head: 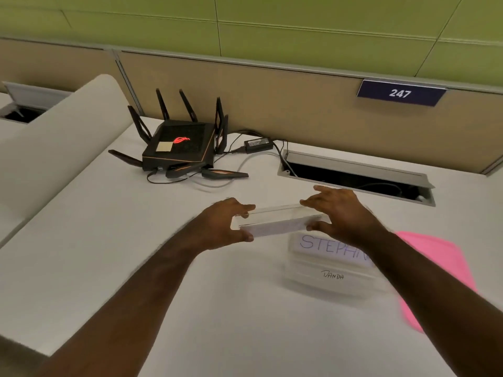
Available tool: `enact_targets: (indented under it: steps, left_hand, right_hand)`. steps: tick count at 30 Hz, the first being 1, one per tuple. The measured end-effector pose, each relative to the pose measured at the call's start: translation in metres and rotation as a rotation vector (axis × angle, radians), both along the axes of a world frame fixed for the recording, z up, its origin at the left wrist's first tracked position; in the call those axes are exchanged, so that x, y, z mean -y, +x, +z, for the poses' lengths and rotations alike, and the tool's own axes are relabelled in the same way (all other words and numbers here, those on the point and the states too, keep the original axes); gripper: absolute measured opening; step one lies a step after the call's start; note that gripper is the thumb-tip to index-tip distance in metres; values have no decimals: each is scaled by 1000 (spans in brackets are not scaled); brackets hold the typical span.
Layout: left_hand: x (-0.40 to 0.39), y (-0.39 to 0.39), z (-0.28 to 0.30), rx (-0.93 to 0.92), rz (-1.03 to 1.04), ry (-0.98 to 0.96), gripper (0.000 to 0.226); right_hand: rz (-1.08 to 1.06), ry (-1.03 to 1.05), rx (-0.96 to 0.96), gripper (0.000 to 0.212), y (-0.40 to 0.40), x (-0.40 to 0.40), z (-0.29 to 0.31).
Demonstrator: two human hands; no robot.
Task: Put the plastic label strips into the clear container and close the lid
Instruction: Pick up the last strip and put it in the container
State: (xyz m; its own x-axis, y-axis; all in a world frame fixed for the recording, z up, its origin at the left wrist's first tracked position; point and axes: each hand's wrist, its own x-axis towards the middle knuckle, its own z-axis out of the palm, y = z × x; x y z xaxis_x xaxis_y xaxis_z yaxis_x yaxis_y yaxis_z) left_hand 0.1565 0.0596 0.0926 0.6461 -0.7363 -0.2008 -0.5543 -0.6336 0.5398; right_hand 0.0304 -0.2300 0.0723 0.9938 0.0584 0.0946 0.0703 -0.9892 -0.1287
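I hold a stack of clear plastic label strips (277, 222) between both hands, just above the white desk. My left hand (226, 224) grips its left end and my right hand (343, 213) grips its right end. Below my right hand sits the clear container (329, 270), blurred, with strips inside; one reads "STEPH..." and another "DANDA". A pink lid (435, 270) lies flat on the desk to the right of the container, partly hidden by my right forearm.
A black router (179, 145) with several antennas stands at the back left, with cables and a power brick (257, 144) beside it. An open cable hatch (356, 176) is cut into the desk behind my hands. A beige partition carries a "247" sign (400, 93).
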Motion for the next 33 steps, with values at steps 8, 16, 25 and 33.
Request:
enact_targets:
  steps: [8,16,25,33]
  left_hand:
    - [80,-38,-15,343,-230,33,50]
    - [119,-71,-41,608,-363,277,42]
    - [138,-88,-56,588,-410,533,37]
    - [146,-86,-71,527,-368,566,37]
  right_hand:
    - [-212,2,-77,54,-87,48,-3]
    - [-350,-67,-189,54,-122,54,-26]
    - [-320,-279,-309,53,-110,32,-48]
    - [-301,-345,-399,61,-100,28,-50]
